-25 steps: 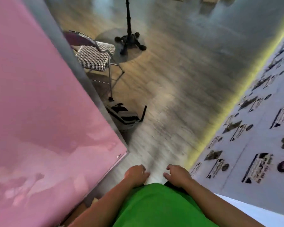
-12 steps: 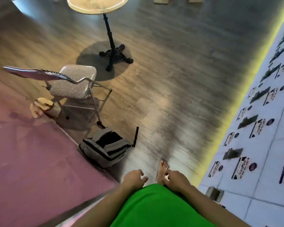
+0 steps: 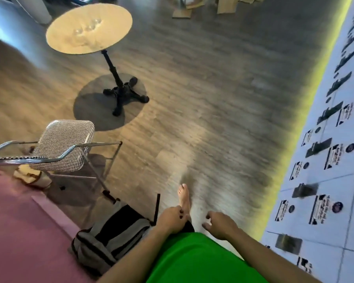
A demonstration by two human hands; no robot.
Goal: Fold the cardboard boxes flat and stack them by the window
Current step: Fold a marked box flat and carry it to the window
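Both my hands are empty: my left hand (image 3: 172, 218) hangs low at the bottom centre of the frame with its fingers loosely curled in front of my green shirt, and my right hand (image 3: 219, 222) sits just beside it, fingers half spread and gripping nothing. One bare foot (image 3: 184, 198) shows just above them on the wooden floor (image 3: 202, 99). The cardboard boxes (image 3: 206, 7) lie far off along the top edge of the frame, right of centre, brown panels on the floor; they are blurred, and I cannot tell whether any is already flat or stacked. No window is visible to me. I judge the work as scarcely in hand at this moment: I carry no box, and I still have to cross the open floor to reach them. Between here and there stand a round pedestal table (image 3: 89, 27) at upper left, a houndstooth folding chair (image 3: 63, 148) at mid left, and a grey backpack (image 3: 108, 235) near my left arm.
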